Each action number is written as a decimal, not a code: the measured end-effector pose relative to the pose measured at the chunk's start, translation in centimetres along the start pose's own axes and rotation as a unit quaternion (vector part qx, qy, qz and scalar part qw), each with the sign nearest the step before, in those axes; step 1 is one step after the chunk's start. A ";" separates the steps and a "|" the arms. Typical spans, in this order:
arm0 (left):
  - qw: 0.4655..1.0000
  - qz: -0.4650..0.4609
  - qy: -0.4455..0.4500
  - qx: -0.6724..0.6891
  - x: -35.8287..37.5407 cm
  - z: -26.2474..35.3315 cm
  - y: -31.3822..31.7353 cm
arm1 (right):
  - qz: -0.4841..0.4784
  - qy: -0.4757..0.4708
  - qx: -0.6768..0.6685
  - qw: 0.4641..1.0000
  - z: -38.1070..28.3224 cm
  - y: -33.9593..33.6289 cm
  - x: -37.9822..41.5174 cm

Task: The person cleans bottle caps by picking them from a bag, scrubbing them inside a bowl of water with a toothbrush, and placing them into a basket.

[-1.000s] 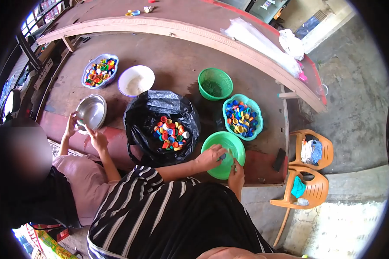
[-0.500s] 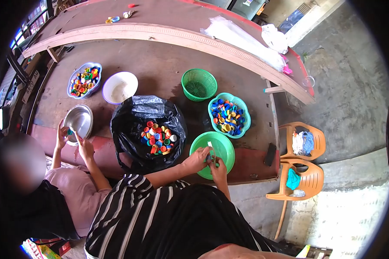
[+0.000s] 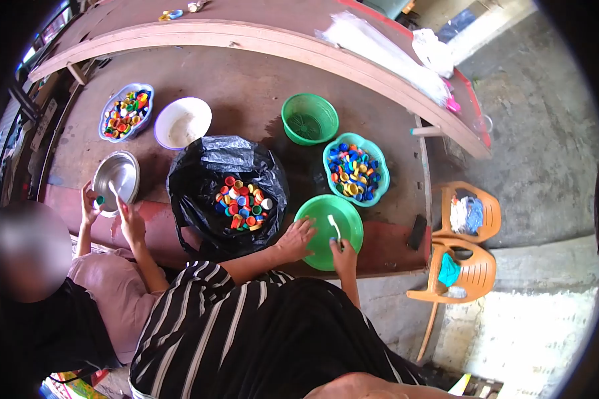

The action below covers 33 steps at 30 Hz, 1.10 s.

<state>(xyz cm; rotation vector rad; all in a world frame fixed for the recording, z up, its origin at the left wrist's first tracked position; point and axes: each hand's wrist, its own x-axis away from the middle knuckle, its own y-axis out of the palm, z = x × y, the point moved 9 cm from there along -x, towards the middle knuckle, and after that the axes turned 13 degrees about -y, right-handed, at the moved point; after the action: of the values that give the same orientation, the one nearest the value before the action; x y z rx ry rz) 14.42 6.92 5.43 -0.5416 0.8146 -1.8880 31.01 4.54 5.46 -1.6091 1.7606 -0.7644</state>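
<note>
My right hand [image 3: 344, 256] is closed around a slim white brush-like tool [image 3: 334, 227], its wider white end pointing up over the green basin [image 3: 313, 259]. My left hand [image 3: 297, 241] is at the basin's left rim, fingers spread, with nothing visible in it. Just left of that hand lies a black plastic bag [image 3: 193, 193], opened out around a heap of coloured bottle caps [image 3: 245, 203]. Beyond the basin stands a turquoise basket [image 3: 383, 179] filled with mostly blue and yellow caps [image 3: 354, 171].
Further back are a green basket [image 3: 311, 118], a white bowl [image 3: 184, 123] and a pale blue basket of caps [image 3: 126, 113]. At left, a co-worker's hands [image 3: 132, 223] hold a green cap and white stick by a metal bowl [image 3: 116, 174]. Orange chairs [image 3: 469, 266] stand right.
My hands were together over the basin, working on a small object. Now they are apart: the left has moved left and opened, while the right keeps the white tool.
</note>
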 end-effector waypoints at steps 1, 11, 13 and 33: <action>1.000 0.000 0.011 -0.017 0.3 -0.5 0.5 | 0.007 0.005 -0.021 1.000 -0.4 -0.5 -0.9; 0.996 -0.008 0.067 -0.052 1.2 -2.2 2.7 | 0.057 -0.076 -0.025 0.995 -1.7 -2.8 -13.1; 0.996 -0.013 0.077 -0.045 1.2 -2.3 2.8 | 0.051 -0.038 -0.024 0.998 0.9 -2.2 -16.0; 0.997 -0.054 0.052 0.024 1.0 -1.9 1.9 | 0.161 -0.071 0.119 0.977 5.9 -5.8 -7.2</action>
<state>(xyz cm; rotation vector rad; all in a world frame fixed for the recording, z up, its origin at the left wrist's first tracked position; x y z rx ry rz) 13.86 6.07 2.76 -0.4685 0.8201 -2.0439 39.69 11.17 6.68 -1.1553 1.6980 -0.6577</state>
